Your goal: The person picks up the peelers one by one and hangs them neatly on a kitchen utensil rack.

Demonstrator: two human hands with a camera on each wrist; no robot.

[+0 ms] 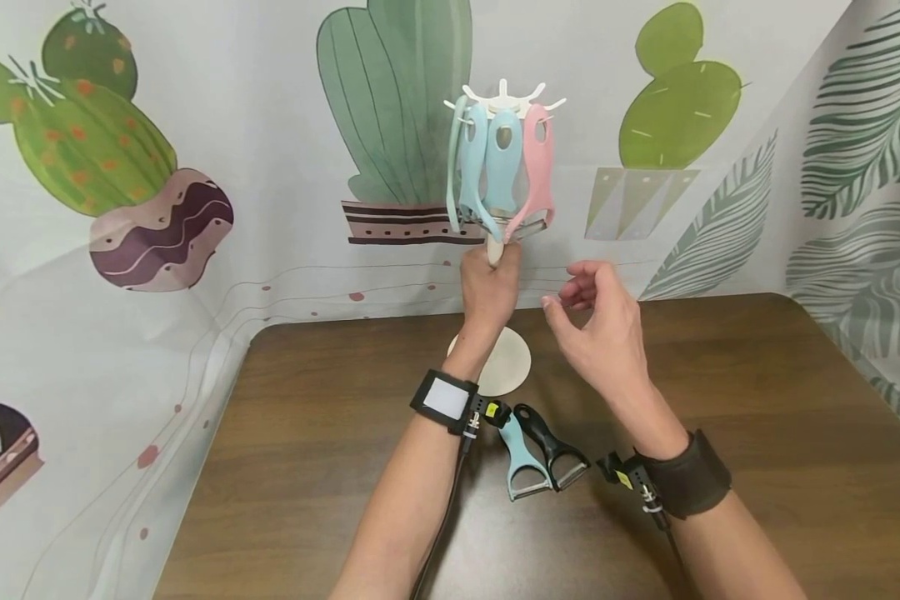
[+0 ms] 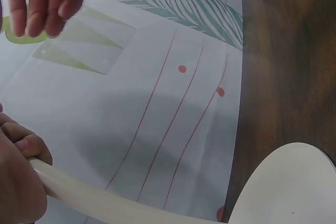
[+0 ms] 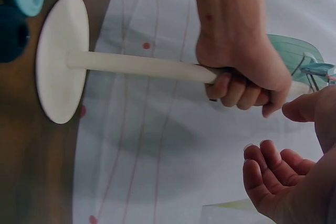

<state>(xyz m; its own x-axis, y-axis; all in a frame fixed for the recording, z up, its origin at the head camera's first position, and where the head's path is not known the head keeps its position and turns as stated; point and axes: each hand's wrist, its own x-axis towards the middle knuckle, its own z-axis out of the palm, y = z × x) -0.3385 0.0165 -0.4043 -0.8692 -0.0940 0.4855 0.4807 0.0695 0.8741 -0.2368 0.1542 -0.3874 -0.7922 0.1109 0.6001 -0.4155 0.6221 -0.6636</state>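
My left hand grips the pole of a cream-white hanging stand, its fingers wrapped round the shaft. At the top of the stand, a ring of white hooks carries several Y-shaped peelers: a pink peeler, a blue peeler beside it, another blue one and a greenish one at the left. The round base is near the table's back edge. To the right of the pole, my right hand is held in the air with fingers loosely bent and nothing in it.
On the brown wooden table, a light blue peeler and a black peeler lie side by side in front of the base. Behind the table hangs a white cloth printed with cacti and leaves. Cables run along both forearms.
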